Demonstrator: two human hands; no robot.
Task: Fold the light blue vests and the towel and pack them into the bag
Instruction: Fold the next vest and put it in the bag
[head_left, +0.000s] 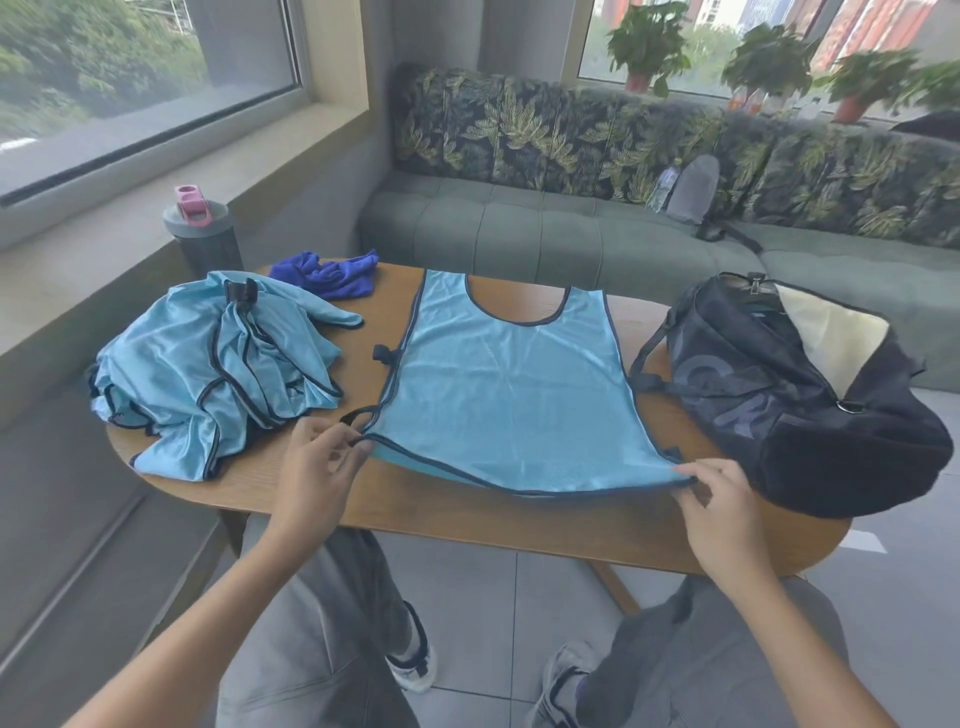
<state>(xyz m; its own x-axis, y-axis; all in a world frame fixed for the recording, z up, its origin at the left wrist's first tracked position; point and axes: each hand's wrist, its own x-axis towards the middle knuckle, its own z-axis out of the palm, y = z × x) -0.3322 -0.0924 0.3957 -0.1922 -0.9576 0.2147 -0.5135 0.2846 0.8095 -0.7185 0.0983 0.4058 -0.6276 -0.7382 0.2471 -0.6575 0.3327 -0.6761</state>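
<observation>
While my left hand (317, 462) and right hand (719, 493) are pinching the vest (509, 395) hem, slippery mesh is threatening to skew the fold.

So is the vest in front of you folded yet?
No, the vest lies spread flat, neckline visible; left hand and right hand pinch its bottom corners.

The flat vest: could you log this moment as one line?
stage: folding not begun | flat vest: spread on table | left hand: pinches hem corner | right hand: pinches other corner | bag: open
</observation>
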